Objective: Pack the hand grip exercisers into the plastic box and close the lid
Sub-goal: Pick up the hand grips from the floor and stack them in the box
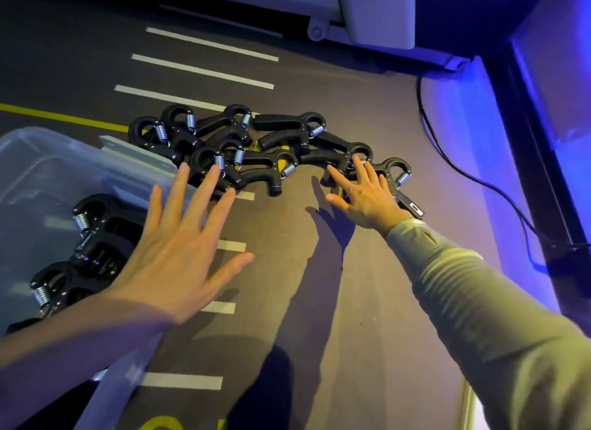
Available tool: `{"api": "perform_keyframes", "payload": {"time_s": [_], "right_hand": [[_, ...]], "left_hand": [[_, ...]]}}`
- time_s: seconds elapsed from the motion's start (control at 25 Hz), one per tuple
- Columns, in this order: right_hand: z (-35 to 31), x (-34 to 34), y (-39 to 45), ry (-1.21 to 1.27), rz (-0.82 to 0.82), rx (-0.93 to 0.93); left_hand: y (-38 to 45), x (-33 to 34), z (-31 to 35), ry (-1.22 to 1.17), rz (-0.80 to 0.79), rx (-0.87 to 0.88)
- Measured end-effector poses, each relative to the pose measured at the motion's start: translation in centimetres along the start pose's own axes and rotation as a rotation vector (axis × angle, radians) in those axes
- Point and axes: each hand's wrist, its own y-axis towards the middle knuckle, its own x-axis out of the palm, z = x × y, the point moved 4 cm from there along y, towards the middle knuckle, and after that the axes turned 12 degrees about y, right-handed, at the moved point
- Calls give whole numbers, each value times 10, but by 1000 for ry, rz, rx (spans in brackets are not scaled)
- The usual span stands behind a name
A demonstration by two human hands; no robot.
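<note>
The task is judged to be under way but far from done. A few black hand grip exercisers with steel springs (92,237) are already seen inside the clear plastic box (38,160), which sits at the left edge of the floor area in view, its near side partly hidden by the left forearm. Most of the work remains: a tangled pile of exercisers (243,148) lies on the dark, line-marked floor (319,301) just beyond the box, spreading rightward in an arc. The left hand (179,247) is held wide, fingers straight and spread, holding nothing, with its fingertips reaching the nearest exercisers at the box's far corner. The right hand (367,192) is likewise spread flat with nothing gripped, laid over the right end of the pile, where one exerciser (393,170) is partly covered by it; whether it presses or only hovers cannot be told. No separate lid is clearly made out; a pale strip at the box's far rim (134,151) may belong to it. A black cable (479,180) runs along the floor at the right, well apart from the pile.
</note>
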Motion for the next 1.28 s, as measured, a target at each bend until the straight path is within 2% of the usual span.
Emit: {"api": "perform_keyframes", "payload": {"time_s": [0.24, 0.56, 0.8, 0.96, 1.12, 1.28], "right_hand": [[-17, -15, 28, 171, 85, 202], [-38, -2, 18, 133, 95, 136], [-45, 4, -2, 236, 279, 159], [-53, 13, -31, 392, 412, 72], [-71, 27, -62, 449, 409, 56], [-89, 24, -94, 229, 500, -110]], "left_hand": [[2, 1, 2, 3, 27, 3], [0, 1, 2, -11, 32, -16], [-1, 1, 1, 44, -3, -31], [-1, 0, 0, 24, -25, -31], [-1, -1, 0, 5, -39, -41], [-5, -6, 1, -19, -30, -41]]}}
